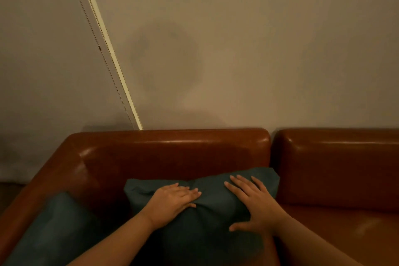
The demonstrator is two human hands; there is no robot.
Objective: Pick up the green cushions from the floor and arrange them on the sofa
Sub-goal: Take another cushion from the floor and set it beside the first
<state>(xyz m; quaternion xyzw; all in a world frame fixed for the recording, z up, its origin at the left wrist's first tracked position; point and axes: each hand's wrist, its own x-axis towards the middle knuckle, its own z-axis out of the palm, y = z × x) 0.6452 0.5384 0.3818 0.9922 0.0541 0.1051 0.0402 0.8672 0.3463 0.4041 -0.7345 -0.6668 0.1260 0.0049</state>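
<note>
A dark green cushion [207, 231] leans against the backrest of the brown leather sofa [172, 149]. Both my hands lie flat on its front face. My left hand [172, 201] presses the upper middle of the cushion, fingers straight and pointing right. My right hand [252, 203] rests on the cushion's right side with fingers spread. A second green cushion [56, 231] leans in the sofa's left corner against the armrest, partly cut off by the frame's lower edge.
The sofa's right seat section [336, 227] and its backrest [336, 157] are bare. A plain wall rises behind the sofa. A white blind edge with a bead chain [108, 49] hangs at the left.
</note>
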